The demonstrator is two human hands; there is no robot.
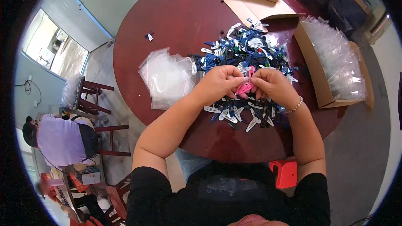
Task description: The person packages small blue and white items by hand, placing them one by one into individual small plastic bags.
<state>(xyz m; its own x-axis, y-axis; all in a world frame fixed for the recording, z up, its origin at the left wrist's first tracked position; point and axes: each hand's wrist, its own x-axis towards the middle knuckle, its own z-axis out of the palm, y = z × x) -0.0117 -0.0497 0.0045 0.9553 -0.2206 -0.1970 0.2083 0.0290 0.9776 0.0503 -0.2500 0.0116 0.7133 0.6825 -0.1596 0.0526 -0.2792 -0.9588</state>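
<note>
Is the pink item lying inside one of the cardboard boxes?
No: the left hand and the right hand hold the pink item together, over the pile of hair clips.

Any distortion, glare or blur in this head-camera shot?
Head view: strong fisheye bending toward the edges, with black corners; bright, washed-out opening at left; glints on the clear plastic at right and the tabletop; left hand and right hand look reasonably sharp.
</note>
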